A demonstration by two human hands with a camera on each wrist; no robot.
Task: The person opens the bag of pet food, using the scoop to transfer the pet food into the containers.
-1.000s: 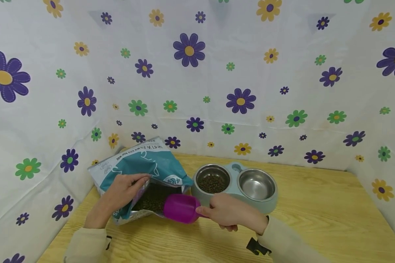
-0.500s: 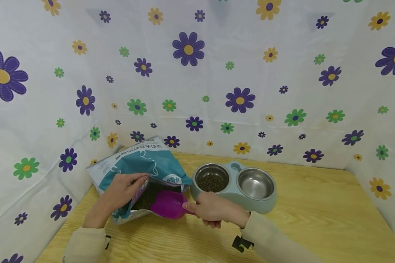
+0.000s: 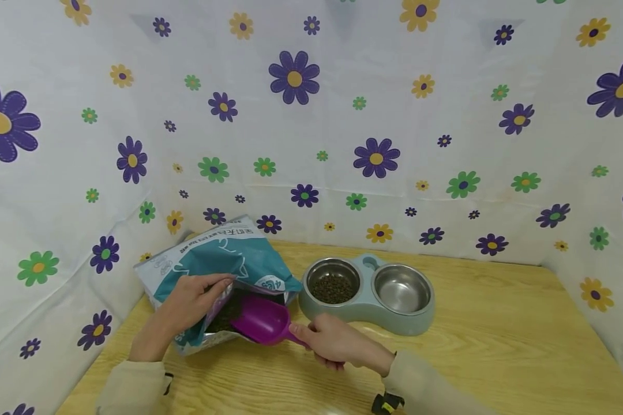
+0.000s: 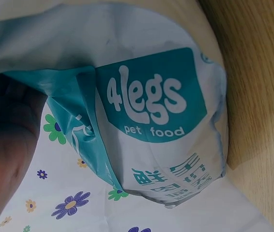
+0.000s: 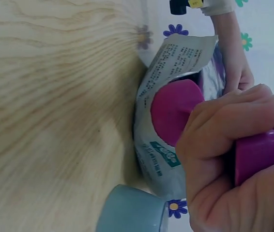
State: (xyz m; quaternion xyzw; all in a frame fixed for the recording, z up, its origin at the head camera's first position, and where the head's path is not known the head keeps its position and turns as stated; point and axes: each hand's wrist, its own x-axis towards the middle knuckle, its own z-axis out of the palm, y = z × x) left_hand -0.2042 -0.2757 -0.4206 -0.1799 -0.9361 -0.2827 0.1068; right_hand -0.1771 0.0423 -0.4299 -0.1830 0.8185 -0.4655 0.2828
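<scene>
A teal and white pet food bag (image 3: 259, 256) lies on its side with its mouth toward me; brown kibble shows inside. At the upper edge of that mouth, my left hand (image 3: 189, 302) pinches the film and holds it up. My right hand (image 3: 337, 343) grips the handle of a magenta scoop (image 3: 263, 323), whose front part is inside the bag's mouth, its tip hidden among the kibble. In the right wrist view, the fingers of my right hand (image 5: 224, 159) curl round the scoop handle (image 5: 260, 152). The left wrist view shows the bag's "4Legs" label (image 4: 149, 96).
Right of the bag stands a light blue double feeder (image 3: 363, 302). Its left steel bowl (image 3: 311, 282) has kibble in it, while the right steel bowl (image 3: 402, 291) shows bare metal. A flower-patterned curtain (image 3: 332, 115) surrounds the wooden table (image 3: 498, 334) behind and at the sides.
The scoop and my right hand have moved left, and the scoop has gone deeper into the bag, its handle end now tilted lower. My left hand has stayed on the bag's edge.
</scene>
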